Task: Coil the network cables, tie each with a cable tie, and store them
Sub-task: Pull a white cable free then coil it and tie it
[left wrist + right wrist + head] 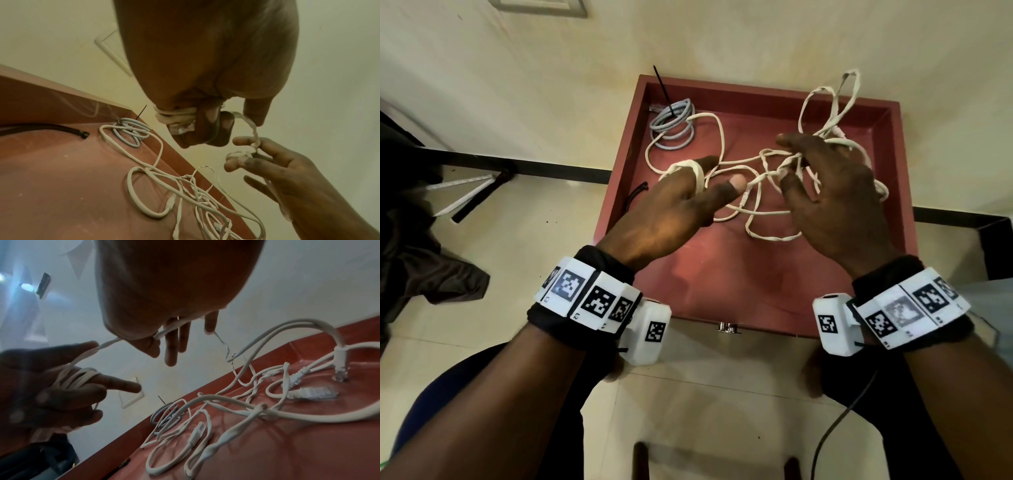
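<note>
Your left hand [671,202] has 2 or 3 turns of the white network cable [753,192] wrapped around its fingers, with the thumb held out to the side. Your right hand [835,202] is up over the red tray [722,291], fingers spread and loosely hooked through a knot of strands, the cable running between them. The rest of the white cable lies tangled on the tray floor, with some loops hanging over its far rim.

A grey cable [673,125], already coiled and cinched with a black cable tie [662,90], sits in the far left corner of the tray, so 1 looks finished.

The white cable looks light and limp (flat and ribbon-like in places, twisted on itself in others), so it should bend easily but will probably kink and snag where strands cross. The clear plug ends [340,369] are the stiff, catchy parts; I would take hold a little behind a plug, on its ribbed boot, not on the clip. Feed slack through your right fingers loosely and let twists spin out before each new wrap, or the knot could pull tight.
</note>
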